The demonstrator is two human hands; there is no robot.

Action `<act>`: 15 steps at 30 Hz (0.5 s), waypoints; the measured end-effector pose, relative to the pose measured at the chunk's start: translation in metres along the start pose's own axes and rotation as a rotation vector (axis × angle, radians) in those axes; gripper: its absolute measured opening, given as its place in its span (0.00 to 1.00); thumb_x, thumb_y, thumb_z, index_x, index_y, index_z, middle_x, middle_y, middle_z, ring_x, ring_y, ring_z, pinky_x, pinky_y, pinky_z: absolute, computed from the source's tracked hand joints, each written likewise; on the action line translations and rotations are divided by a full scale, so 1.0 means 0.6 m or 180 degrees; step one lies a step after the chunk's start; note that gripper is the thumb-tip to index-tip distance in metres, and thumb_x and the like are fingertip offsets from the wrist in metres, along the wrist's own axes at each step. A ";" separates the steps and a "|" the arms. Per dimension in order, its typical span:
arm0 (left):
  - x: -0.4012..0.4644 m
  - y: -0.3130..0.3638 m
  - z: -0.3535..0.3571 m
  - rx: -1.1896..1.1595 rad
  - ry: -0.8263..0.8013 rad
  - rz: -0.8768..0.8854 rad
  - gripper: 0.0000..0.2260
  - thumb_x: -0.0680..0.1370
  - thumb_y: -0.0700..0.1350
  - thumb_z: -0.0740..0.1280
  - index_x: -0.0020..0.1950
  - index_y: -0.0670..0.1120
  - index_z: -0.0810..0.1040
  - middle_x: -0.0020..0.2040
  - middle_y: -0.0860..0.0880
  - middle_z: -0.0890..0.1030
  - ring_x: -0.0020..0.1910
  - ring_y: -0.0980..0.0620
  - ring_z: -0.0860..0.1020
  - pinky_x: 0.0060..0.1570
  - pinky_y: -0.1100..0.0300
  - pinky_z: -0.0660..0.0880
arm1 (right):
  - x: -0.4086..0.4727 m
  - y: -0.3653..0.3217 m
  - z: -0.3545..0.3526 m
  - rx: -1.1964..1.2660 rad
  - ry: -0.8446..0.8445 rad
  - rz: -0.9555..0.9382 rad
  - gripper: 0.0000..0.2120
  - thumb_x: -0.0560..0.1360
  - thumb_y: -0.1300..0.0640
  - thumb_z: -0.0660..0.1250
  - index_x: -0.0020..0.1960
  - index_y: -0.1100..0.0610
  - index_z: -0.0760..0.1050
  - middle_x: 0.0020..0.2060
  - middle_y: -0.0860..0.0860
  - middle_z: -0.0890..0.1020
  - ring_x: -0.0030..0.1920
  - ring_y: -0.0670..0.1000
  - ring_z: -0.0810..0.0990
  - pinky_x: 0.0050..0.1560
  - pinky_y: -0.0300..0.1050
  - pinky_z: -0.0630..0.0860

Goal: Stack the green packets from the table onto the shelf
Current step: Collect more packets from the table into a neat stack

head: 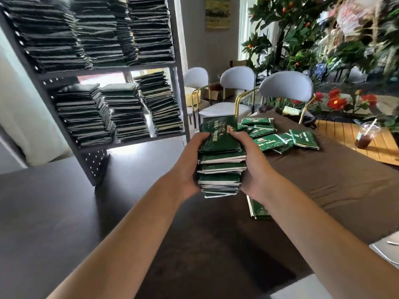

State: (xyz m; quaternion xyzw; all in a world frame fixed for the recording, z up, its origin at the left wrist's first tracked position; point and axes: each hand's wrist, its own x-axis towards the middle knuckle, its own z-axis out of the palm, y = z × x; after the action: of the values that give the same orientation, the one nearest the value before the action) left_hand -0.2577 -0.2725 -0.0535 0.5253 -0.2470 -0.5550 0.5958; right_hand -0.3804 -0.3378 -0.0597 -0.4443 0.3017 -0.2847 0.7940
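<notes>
- Carrying step in hand, by the look of it: tall stack of green packets held in the air between both hands, above the near end of the worktop with its brown cloth.
- Left hand pressed to the stack's left side, fingers wrapped over the top packet's edge; right hand clamped on the right side, thumb across the top. Both gripping, neither free.
- Stack a little ragged, packets offset from one another, top packet tilted up toward the shelf.
- Shelf off to the left and beyond the stack, well apart from it. Upper tier packed almost to the top with dark piles; lower tier holding three shorter piles with open space above them.
- Loose packets left scattered further along the worktop, one more packet lying just under the right forearm. Task likely well along yet unfinished.
- Elsewhere: three pale chairs behind the worktop, an iced drink cup with a straw on the wooden surface to the right, red flowers and leafy plants beyond.
- Next move calls for a swing left toward the lower tier, squeeze kept even on both sides so the middle packets do not slip out, then a level set-down onto one of the shorter piles.
- Main risk: a lopsided stack fanning out on release, or toppling the pile beneath.
</notes>
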 end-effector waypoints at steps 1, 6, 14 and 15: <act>0.019 0.007 0.009 -0.0028 0.0001 0.0001 0.19 0.81 0.58 0.60 0.48 0.45 0.82 0.41 0.44 0.82 0.37 0.45 0.81 0.40 0.56 0.79 | 0.012 -0.015 -0.006 0.0017 0.0057 -0.0005 0.22 0.78 0.39 0.62 0.51 0.56 0.83 0.46 0.58 0.86 0.44 0.59 0.85 0.51 0.52 0.80; 0.066 0.074 0.049 -0.0123 -0.0011 -0.0106 0.18 0.80 0.57 0.62 0.47 0.44 0.83 0.40 0.43 0.83 0.38 0.44 0.81 0.45 0.54 0.77 | 0.044 -0.089 -0.008 0.0311 0.0289 0.0063 0.21 0.78 0.41 0.63 0.45 0.55 0.86 0.45 0.57 0.87 0.43 0.58 0.85 0.54 0.52 0.80; 0.036 0.231 0.107 -0.0331 0.0286 -0.0498 0.15 0.76 0.56 0.68 0.50 0.46 0.84 0.47 0.42 0.83 0.46 0.43 0.81 0.61 0.48 0.74 | 0.012 -0.247 0.069 0.0478 0.0400 0.0445 0.19 0.78 0.42 0.62 0.49 0.55 0.83 0.44 0.56 0.87 0.40 0.55 0.86 0.49 0.48 0.80; 0.027 0.251 0.114 -0.0343 0.0292 -0.0559 0.15 0.76 0.57 0.68 0.49 0.46 0.85 0.47 0.42 0.83 0.46 0.43 0.81 0.61 0.48 0.74 | 0.005 -0.266 0.078 0.0492 0.0402 0.0479 0.19 0.78 0.42 0.62 0.49 0.55 0.84 0.45 0.56 0.87 0.40 0.56 0.86 0.49 0.48 0.80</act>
State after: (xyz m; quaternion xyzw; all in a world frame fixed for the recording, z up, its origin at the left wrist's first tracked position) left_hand -0.2531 -0.3370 0.0995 0.5369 -0.1422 -0.5930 0.5830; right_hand -0.3736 -0.3858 0.0994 -0.3391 0.3607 -0.2741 0.8245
